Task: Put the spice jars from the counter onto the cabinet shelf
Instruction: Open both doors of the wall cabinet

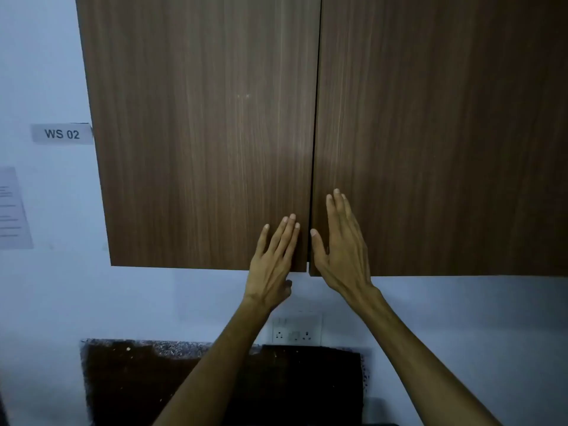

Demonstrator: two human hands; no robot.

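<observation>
Pale wall behind everything, bluish in the dim light. On it at the left, a small grey label printed "WS 02", touching the cabinet's side edge. Lower down at the far left, a sheet of paper with lines of print too blurred to read. Below the cabinet, a white socket plate with switches, fixed just above a dark speckled stone backsplash.

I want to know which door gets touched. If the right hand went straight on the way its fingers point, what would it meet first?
The right hand points up along the right cabinet door, apparently flat against it. It would likely just slide up that door's face beside the centre seam; nothing else shows in its path.
</observation>
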